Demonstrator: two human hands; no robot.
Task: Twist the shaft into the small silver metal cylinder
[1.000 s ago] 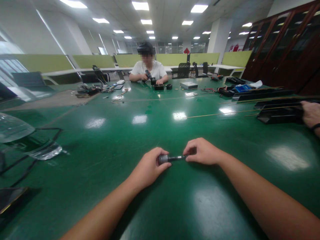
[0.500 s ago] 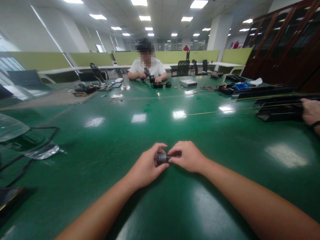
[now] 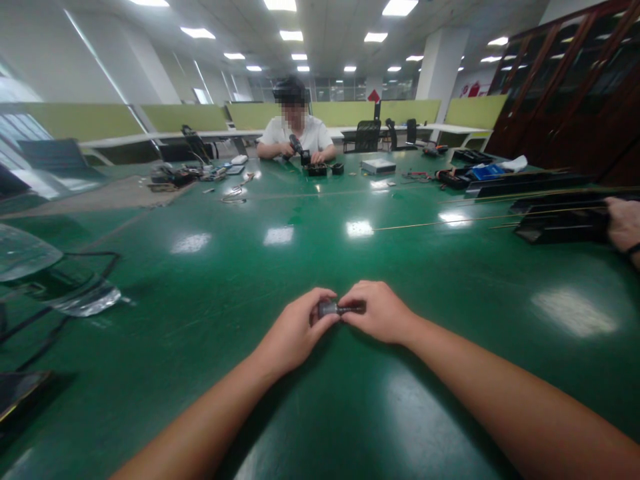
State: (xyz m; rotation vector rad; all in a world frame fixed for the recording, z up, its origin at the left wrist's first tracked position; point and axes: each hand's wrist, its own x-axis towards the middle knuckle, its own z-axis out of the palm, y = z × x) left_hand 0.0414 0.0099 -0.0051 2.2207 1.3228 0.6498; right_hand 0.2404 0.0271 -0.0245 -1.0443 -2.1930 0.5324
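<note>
In front of me, low over the green tabletop (image 3: 320,413), my left hand (image 3: 294,328) is closed around a short grey cylindrical part (image 3: 328,309). From its right end runs a thin dark shaft (image 3: 354,308), pointing right. My right hand (image 3: 379,312) pinches that shaft with thumb and fingertips, close to the cylinder. The left fingers cover much of the cylinder, so its exact kind is unclear. Both hands are almost touching at the fingertips.
A large clear bottle (image 3: 65,280) lies at left beside a black cable. At right, another person's hand (image 3: 624,223) rests on black channels (image 3: 560,223) with thin rods. Across the table a co-worker (image 3: 295,133) handles a power drill. A white box (image 3: 378,166) stands nearby.
My right hand has moved left along the shaft, from its far end to beside the cylinder. My left hand has kept hold of the cylinder nearly in place.
</note>
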